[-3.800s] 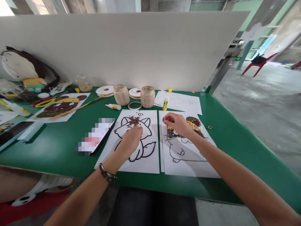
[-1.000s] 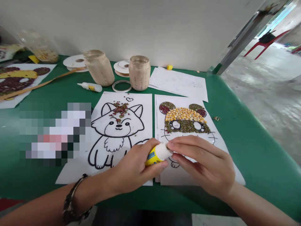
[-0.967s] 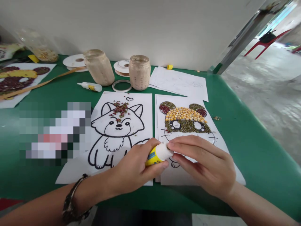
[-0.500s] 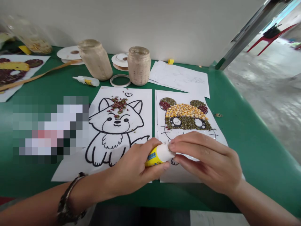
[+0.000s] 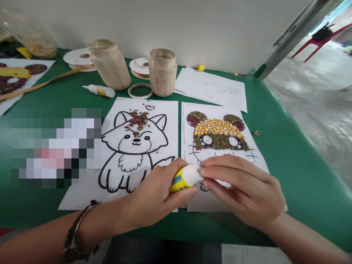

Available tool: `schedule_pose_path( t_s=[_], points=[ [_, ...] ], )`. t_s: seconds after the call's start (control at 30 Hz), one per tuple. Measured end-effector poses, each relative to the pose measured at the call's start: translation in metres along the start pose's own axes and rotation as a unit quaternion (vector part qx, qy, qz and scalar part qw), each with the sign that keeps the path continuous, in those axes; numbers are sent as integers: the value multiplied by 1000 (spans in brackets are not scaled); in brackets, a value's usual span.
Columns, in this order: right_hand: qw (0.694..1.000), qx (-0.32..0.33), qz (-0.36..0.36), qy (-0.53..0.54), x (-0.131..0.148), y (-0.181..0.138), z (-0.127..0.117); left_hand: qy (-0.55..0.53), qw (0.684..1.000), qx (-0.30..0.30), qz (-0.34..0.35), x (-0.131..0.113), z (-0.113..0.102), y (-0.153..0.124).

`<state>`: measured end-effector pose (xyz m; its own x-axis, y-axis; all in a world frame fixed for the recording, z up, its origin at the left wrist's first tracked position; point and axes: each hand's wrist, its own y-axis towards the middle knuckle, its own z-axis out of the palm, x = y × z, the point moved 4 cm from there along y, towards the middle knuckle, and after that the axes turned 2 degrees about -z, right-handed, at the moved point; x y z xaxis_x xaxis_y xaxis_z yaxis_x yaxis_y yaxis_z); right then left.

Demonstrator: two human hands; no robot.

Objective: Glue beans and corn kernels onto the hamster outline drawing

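A white glue bottle [image 5: 189,175] with a yellow label lies tilted in my left hand [image 5: 156,194], its white end pointing right. My right hand [image 5: 244,187] pinches the tip of that end; the fingers cover whatever nozzle or cap is there. Below my hands is a paper [image 5: 192,203] with a hamster-like drawing. Its forehead is filled with yellow corn kernels [image 5: 217,127], its eye band with green beans [image 5: 220,144], its ears with red and green beans. Left of it, a fox drawing [image 5: 134,145] carries a loose heap of red and green beans [image 5: 139,119].
Two dusty jars [image 5: 110,66], [image 5: 162,73], a tape roll [image 5: 140,91], ribbon spools [image 5: 81,58] and a small glue tube [image 5: 99,90] stand or lie behind the drawings. White sheets [image 5: 214,88] and a yellow cap [image 5: 201,68] lie near the wall. A blurred-out object [image 5: 60,146] sits at left.
The view has shifted slightly, so the table items sit a little higher in it. Both hands keep the same hold on the glue bottle.
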<state>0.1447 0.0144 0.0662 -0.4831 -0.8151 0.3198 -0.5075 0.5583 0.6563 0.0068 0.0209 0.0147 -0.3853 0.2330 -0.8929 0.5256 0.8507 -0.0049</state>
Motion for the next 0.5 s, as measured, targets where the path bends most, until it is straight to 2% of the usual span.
schedule_pose_path(
  t_s=[0.27,0.5],
  points=[
    [999,-6,35,42,-3,3,0,36,999,-36,14,-2,-2,2],
    [989,-24,94,112,-9,2,2,59,997,-48,23,0,-3,4]
  ],
)
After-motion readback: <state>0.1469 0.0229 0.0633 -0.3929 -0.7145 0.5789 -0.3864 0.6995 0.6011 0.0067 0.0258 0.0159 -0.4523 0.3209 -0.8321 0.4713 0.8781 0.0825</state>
